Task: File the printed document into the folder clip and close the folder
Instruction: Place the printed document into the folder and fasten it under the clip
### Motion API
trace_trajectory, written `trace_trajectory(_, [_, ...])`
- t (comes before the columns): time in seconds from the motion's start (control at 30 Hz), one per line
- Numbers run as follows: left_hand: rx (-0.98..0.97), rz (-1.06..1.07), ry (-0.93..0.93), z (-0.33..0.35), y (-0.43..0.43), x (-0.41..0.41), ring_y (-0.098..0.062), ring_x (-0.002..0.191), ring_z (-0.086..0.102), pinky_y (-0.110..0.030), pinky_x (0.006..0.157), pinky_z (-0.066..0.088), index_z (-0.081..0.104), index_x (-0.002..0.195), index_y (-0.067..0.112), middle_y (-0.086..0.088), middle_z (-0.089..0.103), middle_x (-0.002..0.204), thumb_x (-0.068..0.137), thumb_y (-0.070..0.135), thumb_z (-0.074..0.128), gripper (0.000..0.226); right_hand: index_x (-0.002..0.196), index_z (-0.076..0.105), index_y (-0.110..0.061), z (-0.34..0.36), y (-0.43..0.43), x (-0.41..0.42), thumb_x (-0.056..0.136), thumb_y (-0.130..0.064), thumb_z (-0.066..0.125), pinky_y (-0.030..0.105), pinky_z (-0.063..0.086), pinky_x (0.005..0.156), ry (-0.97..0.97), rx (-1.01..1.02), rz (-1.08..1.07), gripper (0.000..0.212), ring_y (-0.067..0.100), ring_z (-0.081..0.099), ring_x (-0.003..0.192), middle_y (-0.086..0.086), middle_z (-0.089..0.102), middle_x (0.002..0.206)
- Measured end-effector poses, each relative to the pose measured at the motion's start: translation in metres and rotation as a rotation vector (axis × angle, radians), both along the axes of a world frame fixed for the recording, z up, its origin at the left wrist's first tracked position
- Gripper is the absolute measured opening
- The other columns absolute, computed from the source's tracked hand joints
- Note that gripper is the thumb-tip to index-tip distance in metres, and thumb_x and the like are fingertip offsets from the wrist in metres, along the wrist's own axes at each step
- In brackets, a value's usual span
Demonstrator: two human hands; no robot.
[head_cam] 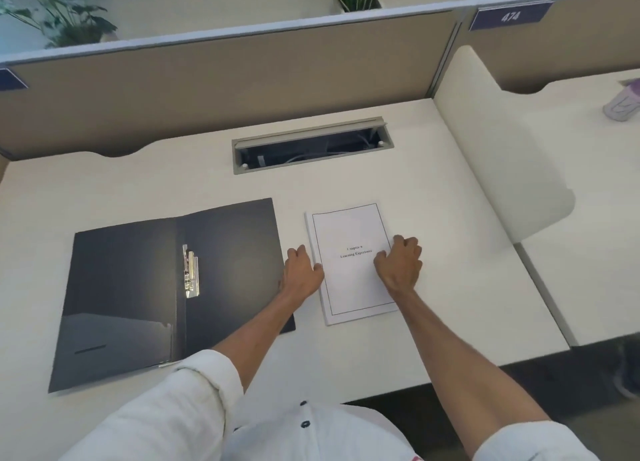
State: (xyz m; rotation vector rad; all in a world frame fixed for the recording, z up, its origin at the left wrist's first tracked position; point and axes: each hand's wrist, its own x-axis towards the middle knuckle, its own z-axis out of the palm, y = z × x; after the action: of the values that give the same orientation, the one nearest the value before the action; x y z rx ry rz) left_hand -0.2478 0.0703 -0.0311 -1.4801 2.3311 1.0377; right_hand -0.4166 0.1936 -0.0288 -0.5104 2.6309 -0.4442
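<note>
A dark folder (121,287) lies open and flat on the white desk, left of centre, with a metal clip (191,270) near its spine. To its right lies the printed document (349,232), a white stack with a bordered title page. My left hand (302,274) rests at the document's left edge, its fingers curled against the paper. My right hand (401,265) sits on the right half of the page, fingers bent and pressing the sheet near its right edge. The document lies flat on the desk.
A recessed cable tray (311,145) is set into the white desk (433,200) behind the document. A beige partition (225,79) walls off the back. A neighbouring desk with a pale bottle (623,105) lies to the right.
</note>
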Motion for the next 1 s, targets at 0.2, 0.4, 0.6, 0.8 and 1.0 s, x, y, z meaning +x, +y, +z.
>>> trace_trajectory(0.2, [-0.011,-0.003,0.007,-0.003,0.01,-0.011,-0.047,0.116,0.064,-0.047,0.097,0.053,0.048,0.141,-0.001,-0.019,0.049,0.14,0.108,0.021,0.053,0.04,0.146,0.051,0.001,-0.003,-0.004,-0.011,0.103,-0.016,0.064,0.05,0.046,0.113,-0.096,-0.106,-0.091,0.048,0.041,0.046,0.143,0.02,0.048,0.15])
trace_trajectory(0.4, [-0.003,0.028,0.022,-0.007,0.015,-0.01,-0.046,0.113,0.063,-0.05,0.101,0.056,0.05,0.138,0.0,-0.019,0.048,0.138,0.105,0.016,0.052,0.037,0.145,0.056,0.0,-0.004,-0.004,-0.025,0.1,-0.011,0.065,0.047,0.046,0.117,-0.217,-0.174,-0.189,0.047,0.039,0.045,0.147,0.018,0.049,0.153])
trace_trajectory(0.6, [-0.089,-0.112,-0.031,-0.009,0.019,-0.01,-0.041,0.129,0.057,-0.048,0.104,0.055,0.028,0.168,0.0,-0.019,0.041,0.153,0.107,0.018,0.053,0.069,0.143,0.057,0.001,-0.002,0.005,-0.027,0.099,-0.007,0.061,0.05,0.047,0.115,-0.211,-0.179,-0.08,0.045,0.038,0.049,0.14,0.017,0.048,0.149])
trace_trajectory(0.8, [-0.046,-0.047,0.021,-0.005,0.015,-0.009,-0.047,0.112,0.063,-0.054,0.101,0.056,0.05,0.136,-0.003,-0.02,0.049,0.138,0.104,0.012,0.053,0.035,0.136,0.053,-0.008,0.003,0.012,-0.025,0.099,-0.002,0.053,0.046,0.054,0.096,-0.267,-0.294,-0.042,0.037,0.041,0.068,0.114,0.016,0.069,0.127])
trace_trajectory(1.0, [0.096,0.129,0.183,-0.002,0.009,-0.001,-0.037,0.127,0.064,-0.045,0.112,0.054,0.052,0.15,0.009,-0.015,0.05,0.146,0.104,0.007,0.056,0.047,0.137,0.052,-0.012,0.01,0.01,-0.019,0.102,-0.006,0.049,0.049,0.056,0.096,-0.25,-0.29,-0.008,0.035,0.041,0.07,0.107,0.01,0.075,0.122])
